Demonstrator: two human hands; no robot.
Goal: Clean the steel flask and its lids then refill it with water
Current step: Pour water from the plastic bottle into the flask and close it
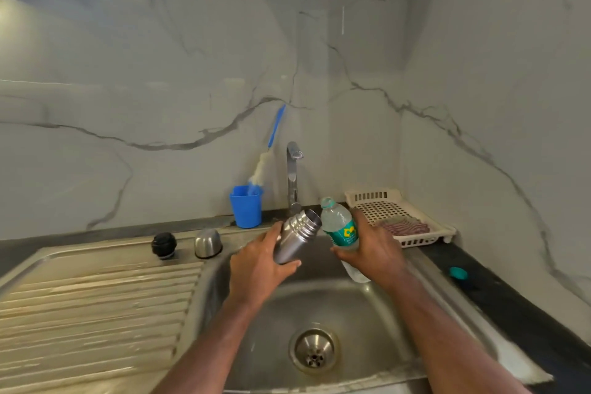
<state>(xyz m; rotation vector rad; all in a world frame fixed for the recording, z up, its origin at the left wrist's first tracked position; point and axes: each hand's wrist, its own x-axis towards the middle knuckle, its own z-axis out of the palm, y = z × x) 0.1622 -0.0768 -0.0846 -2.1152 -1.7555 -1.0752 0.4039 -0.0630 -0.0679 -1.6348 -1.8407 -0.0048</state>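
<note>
Over the sink basin (pixel 367 313) my left hand (pixel 259 262) grips the steel flask (pixel 299 235), which is uncapped and tilted with its mouth up to the right. My right hand (pixel 374 253) grips a clear plastic water bottle (pixel 340 230) with a green label, open at the top and leaning towards the flask's mouth. The two mouths are close but apart. A black inner lid (pixel 164 245) and a steel cup lid (pixel 208 243) stand on the draining board's far edge.
A tap (pixel 292 176) rises behind the flask. A blue cup (pixel 246 206) beside it holds a bottle brush (pixel 265 157). A white drying basket (pixel 399 214) with a striped cloth sits at the right. A teal bottle cap (pixel 458 272) lies on the dark counter.
</note>
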